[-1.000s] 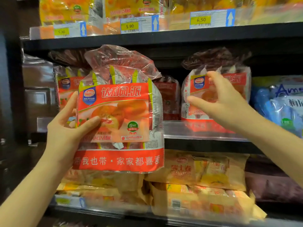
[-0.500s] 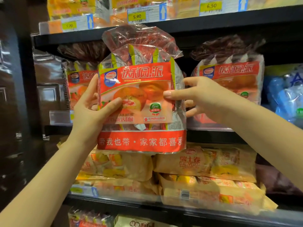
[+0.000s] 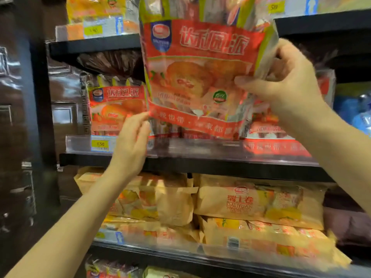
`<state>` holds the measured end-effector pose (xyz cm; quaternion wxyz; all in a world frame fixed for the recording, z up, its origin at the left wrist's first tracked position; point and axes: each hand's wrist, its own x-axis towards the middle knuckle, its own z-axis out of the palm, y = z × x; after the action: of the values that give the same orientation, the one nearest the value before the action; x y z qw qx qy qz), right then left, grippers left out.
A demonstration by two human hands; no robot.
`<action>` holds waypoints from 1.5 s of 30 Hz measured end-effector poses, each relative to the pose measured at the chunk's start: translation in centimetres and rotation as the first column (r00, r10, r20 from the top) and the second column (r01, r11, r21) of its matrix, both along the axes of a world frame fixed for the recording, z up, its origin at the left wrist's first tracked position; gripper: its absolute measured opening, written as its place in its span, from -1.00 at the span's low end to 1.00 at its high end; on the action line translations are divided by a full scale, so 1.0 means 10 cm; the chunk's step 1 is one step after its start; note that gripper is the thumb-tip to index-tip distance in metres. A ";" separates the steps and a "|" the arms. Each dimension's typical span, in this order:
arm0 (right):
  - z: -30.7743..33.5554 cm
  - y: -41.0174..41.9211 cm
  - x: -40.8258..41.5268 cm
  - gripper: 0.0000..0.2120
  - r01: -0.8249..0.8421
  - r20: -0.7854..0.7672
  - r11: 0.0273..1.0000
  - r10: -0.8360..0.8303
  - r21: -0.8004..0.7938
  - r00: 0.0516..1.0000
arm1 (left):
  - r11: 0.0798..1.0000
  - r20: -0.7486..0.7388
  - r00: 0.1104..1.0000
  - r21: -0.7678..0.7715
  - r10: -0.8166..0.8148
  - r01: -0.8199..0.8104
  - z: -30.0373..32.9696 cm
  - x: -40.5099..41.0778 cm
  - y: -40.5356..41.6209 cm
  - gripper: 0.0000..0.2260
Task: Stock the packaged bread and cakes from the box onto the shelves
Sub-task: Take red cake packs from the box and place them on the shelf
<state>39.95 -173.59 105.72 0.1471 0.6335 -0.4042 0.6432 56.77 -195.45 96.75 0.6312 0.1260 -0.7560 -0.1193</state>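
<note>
Cake bag going onto the middle shelf.
My right hand (image 3: 285, 77) grips the cake bag (image 3: 198, 73); left hand (image 3: 130, 145), fingers loose, steadies its corner — I should slide it in level.

Red cake pack (image 3: 198, 77), upright, raised.

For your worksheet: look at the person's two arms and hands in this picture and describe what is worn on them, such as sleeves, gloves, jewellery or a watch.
Both forearms are bare as far as the picture shows; no sleeve reaches into view. The left hand and the right hand wear no gloves. No ring, bracelet or watch shows on either wrist or on the fingers. The picture is somewhat blurred by motion, so a very thin ring could be missed.
</note>
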 end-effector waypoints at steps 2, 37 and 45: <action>-0.03 -0.04 -0.03 -0.46 0.016 -0.042 0.999 -0.017 -0.035 0.999 | 0.994 0.094 0.992 -0.071 0.084 -0.077 -0.12 -0.05 -0.02 -0.53; 0.03 -0.89 -0.50 -0.38 -0.037 0.351 0.844 -0.182 0.535 0.918 | 0.916 0.161 0.932 -0.300 0.325 -0.267 -0.32 -0.07 -0.16 -0.58; 0.06 -0.96 -0.45 -0.32 -0.098 0.459 0.847 -0.183 0.523 0.869 | 0.918 0.151 0.935 -0.292 0.322 -0.269 -0.32 -0.08 -0.15 -0.57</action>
<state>35.43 -183.16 106.28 -0.1266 0.4546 -0.6039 0.6423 55.97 -196.98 93.50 0.5756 0.1641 -0.7956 0.0935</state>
